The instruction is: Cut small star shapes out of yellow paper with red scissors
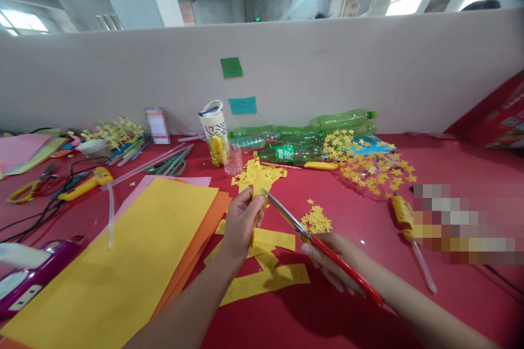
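The left hand (241, 223) pinches a small piece of yellow paper (260, 190) between thumb and fingers and holds it upright above the red tabletop (360, 305), near the middle of the scene. The right hand (332, 263) is clenched around the red handles of the scissors (327, 251). Their blades stand apart and point far-left, the tips just at the paper's right edge (whether they touch it is hard to tell).

Under the hands lie yellow strips (266, 281), flat on the tabletop. Just left of them is a stack of sheets (135, 262), yellow on top with orange and pink edges showing. A small pile of cut stars (317, 221) sits just far of the right hand, and many more stars (376, 166) are scattered farther right. Green bottles (311, 136) lie on their sides by the grey wall (123, 76), with a white cup (215, 125) to their left. A yellow knife (403, 215) lies at the right, a yellow glue gun (84, 185) at the far left. 2 notes (231, 67), green and blue, stick to the wall.
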### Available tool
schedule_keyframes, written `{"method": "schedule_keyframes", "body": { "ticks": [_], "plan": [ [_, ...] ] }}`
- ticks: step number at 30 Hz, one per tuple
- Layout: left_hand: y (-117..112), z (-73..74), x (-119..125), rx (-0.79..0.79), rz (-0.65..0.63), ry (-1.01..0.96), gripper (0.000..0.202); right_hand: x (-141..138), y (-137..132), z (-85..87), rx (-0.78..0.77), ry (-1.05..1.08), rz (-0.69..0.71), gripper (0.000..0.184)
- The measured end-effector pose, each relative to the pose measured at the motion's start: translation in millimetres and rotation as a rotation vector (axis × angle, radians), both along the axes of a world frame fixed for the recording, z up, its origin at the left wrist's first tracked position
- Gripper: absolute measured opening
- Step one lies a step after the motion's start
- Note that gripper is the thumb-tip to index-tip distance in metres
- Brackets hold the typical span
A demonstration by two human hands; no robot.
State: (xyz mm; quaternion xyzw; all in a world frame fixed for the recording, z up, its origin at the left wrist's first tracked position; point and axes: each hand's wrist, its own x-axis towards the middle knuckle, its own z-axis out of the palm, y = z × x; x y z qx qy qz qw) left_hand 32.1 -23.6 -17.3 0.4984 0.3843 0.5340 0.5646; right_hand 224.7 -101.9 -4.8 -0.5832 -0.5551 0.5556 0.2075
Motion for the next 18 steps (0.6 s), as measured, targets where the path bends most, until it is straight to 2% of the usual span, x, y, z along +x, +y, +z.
{"method": "schedule_keyframes", "body": {
  "ticks": [9,13,18],
  "plan": [
    [1.0,-1.5,0.9,0.014,-0.009,-0.011,0.025,-3.8,3.5,2.7,-0.08,-0.01,0.054,0.027],
    [3.4,-3.8,-0.9,-0.009,-0.045,-0.006,0.022,-4.6,4.8,3.7,-0.077,-0.024,0.062,0.022],
    [9.9,-1.9,-7.2,0.042,-0.019,0.039,0.026,-2.8,5.3,4.7,-0.026,-0.046,0.032,0.041]
  ]
}}
